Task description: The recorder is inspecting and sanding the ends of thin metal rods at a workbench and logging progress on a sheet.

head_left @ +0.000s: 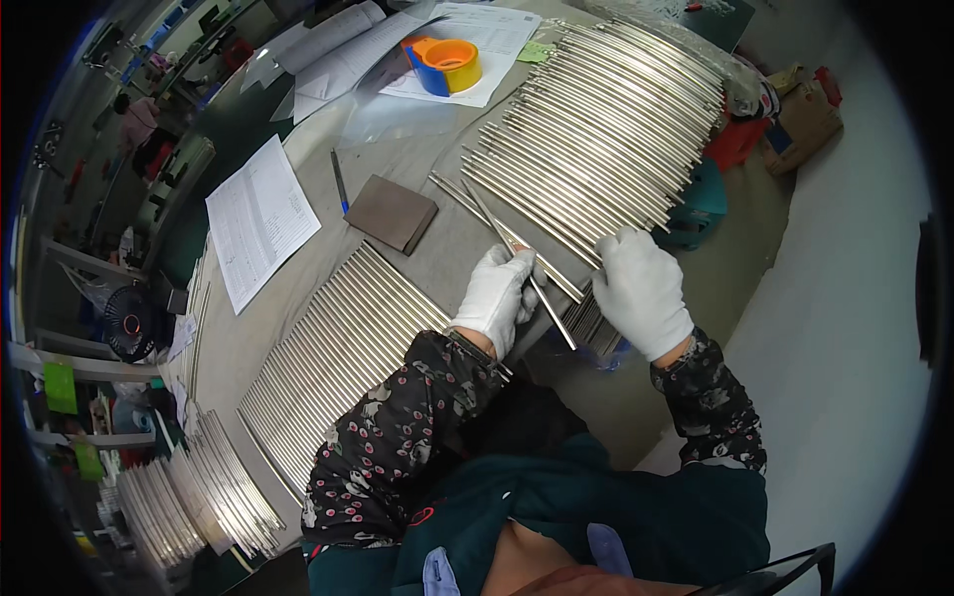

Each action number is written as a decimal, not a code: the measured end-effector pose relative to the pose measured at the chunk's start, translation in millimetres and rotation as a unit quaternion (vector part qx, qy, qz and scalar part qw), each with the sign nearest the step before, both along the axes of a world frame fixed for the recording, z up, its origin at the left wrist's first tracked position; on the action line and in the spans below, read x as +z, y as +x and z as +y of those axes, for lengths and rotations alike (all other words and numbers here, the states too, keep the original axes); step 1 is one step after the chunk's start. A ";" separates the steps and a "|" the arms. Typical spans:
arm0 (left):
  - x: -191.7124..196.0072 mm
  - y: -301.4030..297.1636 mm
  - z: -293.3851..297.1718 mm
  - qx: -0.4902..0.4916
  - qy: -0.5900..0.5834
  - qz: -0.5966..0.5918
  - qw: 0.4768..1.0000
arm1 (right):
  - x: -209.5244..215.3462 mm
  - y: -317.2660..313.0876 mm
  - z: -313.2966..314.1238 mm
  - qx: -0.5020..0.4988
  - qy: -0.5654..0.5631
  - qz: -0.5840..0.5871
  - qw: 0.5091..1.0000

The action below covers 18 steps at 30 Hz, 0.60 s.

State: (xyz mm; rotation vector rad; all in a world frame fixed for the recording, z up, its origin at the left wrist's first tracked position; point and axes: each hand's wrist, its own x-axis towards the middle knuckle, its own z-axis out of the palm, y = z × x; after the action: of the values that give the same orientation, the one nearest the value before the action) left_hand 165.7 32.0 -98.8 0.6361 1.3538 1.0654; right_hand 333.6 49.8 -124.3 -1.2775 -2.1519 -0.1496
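Observation:
My left hand (pixel 494 298), in a white glove, is closed around a thin metal rod (pixel 556 320) that slants past the table's front edge. A slim pointed metal piece (pixel 487 211) also sticks out beyond its fingers; its kind is unclear. My right hand (pixel 641 291), gloved too, has curled fingers at the near ends of a large row of shiny metal rods (pixel 606 119). Whatever is between those fingers is hidden. One or two separate rods (pixel 545 264) lie between the hands. Left of my left hand a second row of rods (pixel 343 348) lies side by side.
A dark brown block (pixel 392 214) and a pen (pixel 340 181) lie beyond my left hand. Farther off are an orange-and-blue tape dispenser (pixel 442 66) and paper sheets (pixel 263 221). More rods (pixel 204 487) stand at lower left. A teal bin (pixel 699 206) sits beside the table.

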 end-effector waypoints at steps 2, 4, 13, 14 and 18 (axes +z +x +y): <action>0.3 0.2 -1.9 -0.002 -0.002 0.003 1.000 | -2.6 -0.6 1.1 -0.006 -0.018 -0.028 0.999; 0.0 0.5 -2.0 -0.005 -0.002 0.008 1.000 | -4.0 -0.7 3.3 -0.014 -0.035 -0.056 0.998; 2.4 -0.2 0.3 -0.029 -0.002 -0.006 1.000 | 18.2 -7.7 -18.1 0.047 -0.078 0.033 0.995; 5.3 -0.5 -0.1 -0.029 0.003 -0.025 0.999 | 24.4 -10.6 -24.4 0.054 -0.097 0.044 0.993; 5.3 -0.7 0.9 -0.031 -0.018 -0.003 0.999 | 35.8 -14.2 -36.9 0.107 -0.192 0.080 0.972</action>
State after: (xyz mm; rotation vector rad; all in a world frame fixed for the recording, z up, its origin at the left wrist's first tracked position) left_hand 165.0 32.8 -93.5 0.6439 1.3371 0.9916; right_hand 319.4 12.9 -88.5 -1.2002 -2.2249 0.4665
